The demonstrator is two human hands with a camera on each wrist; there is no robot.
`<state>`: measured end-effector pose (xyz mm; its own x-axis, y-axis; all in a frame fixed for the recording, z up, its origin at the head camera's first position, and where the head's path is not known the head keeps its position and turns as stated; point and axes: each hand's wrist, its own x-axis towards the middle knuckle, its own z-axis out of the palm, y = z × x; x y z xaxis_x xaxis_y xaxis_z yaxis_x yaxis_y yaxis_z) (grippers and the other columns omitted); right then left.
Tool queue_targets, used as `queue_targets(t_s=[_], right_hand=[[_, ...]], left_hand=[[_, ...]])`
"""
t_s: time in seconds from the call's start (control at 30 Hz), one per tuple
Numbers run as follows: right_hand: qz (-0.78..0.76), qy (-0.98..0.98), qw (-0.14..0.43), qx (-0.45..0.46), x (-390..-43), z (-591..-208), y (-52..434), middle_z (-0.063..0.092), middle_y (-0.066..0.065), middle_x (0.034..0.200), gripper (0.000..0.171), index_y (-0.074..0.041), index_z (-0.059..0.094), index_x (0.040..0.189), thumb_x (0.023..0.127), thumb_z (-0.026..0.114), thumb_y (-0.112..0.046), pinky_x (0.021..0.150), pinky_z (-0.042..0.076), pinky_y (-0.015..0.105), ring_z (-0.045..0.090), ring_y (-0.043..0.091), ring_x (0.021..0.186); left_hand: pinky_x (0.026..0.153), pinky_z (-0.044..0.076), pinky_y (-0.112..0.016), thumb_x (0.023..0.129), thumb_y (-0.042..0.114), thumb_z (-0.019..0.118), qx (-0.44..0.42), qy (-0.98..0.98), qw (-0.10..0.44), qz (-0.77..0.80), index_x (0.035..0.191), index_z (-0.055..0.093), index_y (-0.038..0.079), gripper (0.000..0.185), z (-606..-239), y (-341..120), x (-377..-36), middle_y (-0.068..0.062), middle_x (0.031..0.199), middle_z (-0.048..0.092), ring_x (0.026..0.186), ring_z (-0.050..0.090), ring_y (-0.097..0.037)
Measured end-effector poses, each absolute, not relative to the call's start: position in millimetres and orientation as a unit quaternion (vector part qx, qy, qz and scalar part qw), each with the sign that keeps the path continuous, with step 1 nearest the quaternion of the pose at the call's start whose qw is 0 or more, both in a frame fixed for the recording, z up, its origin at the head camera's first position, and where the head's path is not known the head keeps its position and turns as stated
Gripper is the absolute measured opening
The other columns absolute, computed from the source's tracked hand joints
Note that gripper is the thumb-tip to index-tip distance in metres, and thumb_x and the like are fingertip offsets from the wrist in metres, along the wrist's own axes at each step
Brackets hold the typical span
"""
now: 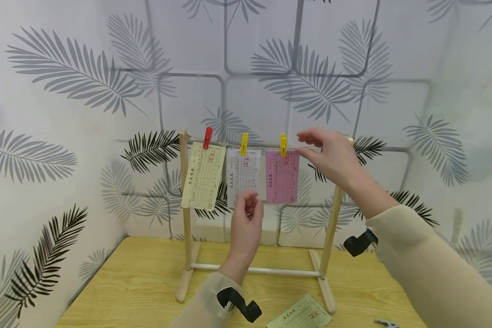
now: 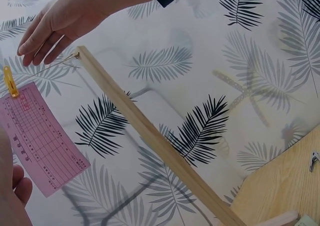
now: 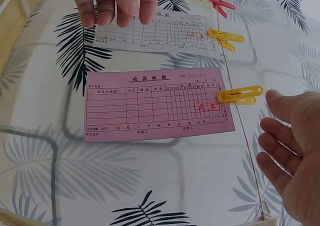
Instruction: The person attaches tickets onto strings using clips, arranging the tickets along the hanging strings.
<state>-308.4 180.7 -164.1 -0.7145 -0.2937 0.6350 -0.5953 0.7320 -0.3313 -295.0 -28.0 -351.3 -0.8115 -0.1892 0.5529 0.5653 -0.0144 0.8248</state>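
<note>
A pink receipt slip (image 3: 159, 106) hangs from the string by a yellow clothespin (image 3: 241, 94). My right hand (image 1: 330, 152) is just right of that clothespin, fingers apart and holding nothing. Below the string, my left hand (image 1: 247, 223) is raised in front of the lower edge of a white receipt slip (image 1: 243, 173), its fingers loosely bent with nothing between them. The white slip hangs from another yellow clothespin (image 1: 244, 144). At the left end a pale yellow slip (image 1: 203, 176) hangs tilted from a red clothespin (image 1: 207, 137).
The string runs between the posts of a wooden frame (image 1: 330, 228) standing on a wood-grain table (image 1: 139, 269). Another pale yellow slip (image 1: 301, 314) lies near the frame's right foot. A grey clothespin (image 1: 386, 323) lies farther right. Leaf-patterned wall covering (image 1: 86, 182) stands close behind.
</note>
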Motion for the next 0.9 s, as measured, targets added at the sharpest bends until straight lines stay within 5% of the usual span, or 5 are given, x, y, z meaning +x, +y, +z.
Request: queue_targets(t_s=[0.9], right_hand=[[0.360,-0.879,0.241,0.201,-259,-252,214,0.074,0.005,0.140,0.046,-0.016,0.067,0.149,0.108,0.075,-0.036,0.107,0.051,0.064,0.066,0.036,0.133]], left_hand=[[0.092,0.052,-0.026,0.112,0.010,0.066,-0.131,-0.635,0.226,-0.727,0.134,0.061,0.007,0.023,-392,-26,-262,-0.009,0.118,0.064,0.105,0.060,-0.020]])
